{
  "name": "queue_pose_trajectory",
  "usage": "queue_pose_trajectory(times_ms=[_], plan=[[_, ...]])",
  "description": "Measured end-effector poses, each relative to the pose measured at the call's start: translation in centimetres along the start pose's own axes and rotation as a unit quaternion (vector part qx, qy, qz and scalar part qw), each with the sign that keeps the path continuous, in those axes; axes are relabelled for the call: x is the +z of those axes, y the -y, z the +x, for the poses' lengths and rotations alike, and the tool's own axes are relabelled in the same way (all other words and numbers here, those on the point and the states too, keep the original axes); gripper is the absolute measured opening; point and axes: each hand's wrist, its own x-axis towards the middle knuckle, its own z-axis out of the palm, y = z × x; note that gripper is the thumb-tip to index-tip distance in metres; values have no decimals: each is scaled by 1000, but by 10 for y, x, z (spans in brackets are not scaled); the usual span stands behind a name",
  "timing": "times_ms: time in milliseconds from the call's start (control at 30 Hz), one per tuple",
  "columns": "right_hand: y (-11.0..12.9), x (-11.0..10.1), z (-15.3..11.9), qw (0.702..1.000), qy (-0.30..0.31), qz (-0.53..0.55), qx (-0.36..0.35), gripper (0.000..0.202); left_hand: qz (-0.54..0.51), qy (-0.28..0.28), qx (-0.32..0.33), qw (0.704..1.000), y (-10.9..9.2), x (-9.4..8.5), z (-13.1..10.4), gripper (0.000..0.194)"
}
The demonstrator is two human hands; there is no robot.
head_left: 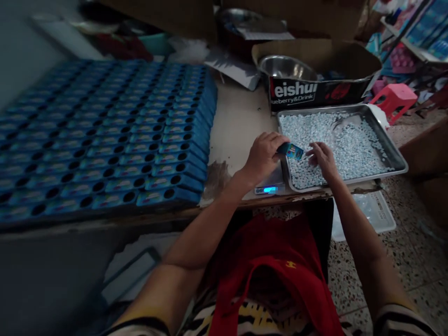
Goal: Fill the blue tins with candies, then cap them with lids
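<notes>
My left hand is closed on a small blue box, tilted over the left part of a metal tray. Small pale blue and white pieces cover much of that tray. My right hand is over the pieces, just right of the box, with its fingers bent and partly spread; whether anything is between them is too small to tell. Below my left hand, a small scale with a lit blue display stands at the table's front edge.
Rows of blue boxes with dark round openings fill the left of the table. Behind the tray stands a cardboard box holding a metal bowl. A red stool and a white tray are on the floor.
</notes>
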Motion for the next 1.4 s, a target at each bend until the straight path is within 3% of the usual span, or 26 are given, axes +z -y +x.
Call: queue_pose_trajectory(times_ms=[67,167,300,400,500,600,767,900,967,1067,1167,1267,1400], plan=[[4,8,-1,978,37,162,124,51,37,20,55,998,-16,8,21,37],[12,21,0,911,52,337,232,51,63,58,102,991,-25,24,43,34],[20,32,1,843,25,457,284,39,72,62,80,992,-12,35,54,39],[22,33,2,828,4,476,295,33,41,35,27,998,2,31,51,39],[22,29,1,830,6,468,303,28,-48,-31,-62,996,16,21,37,42],[24,20,1,855,23,436,280,12,-175,-92,-148,969,28,7,8,47],[30,8,5,937,50,296,181,10,-304,-120,-226,918,40,-5,-56,55],[34,12,11,972,52,175,146,20,-328,-119,-240,906,44,5,-81,57],[37,11,13,981,51,127,138,21,-328,-120,-231,908,45,5,-83,66],[45,-5,11,988,50,64,128,20,-296,-123,-227,920,47,-11,-85,81],[56,-33,7,989,63,-2,133,24,-262,-153,-242,922,54,-39,-95,71],[65,-54,1,982,85,-85,143,20,-264,-209,-261,905,62,-59,-109,55],[73,-56,-5,971,77,-160,160,27,-252,-259,-270,893,58,-65,-120,48]])
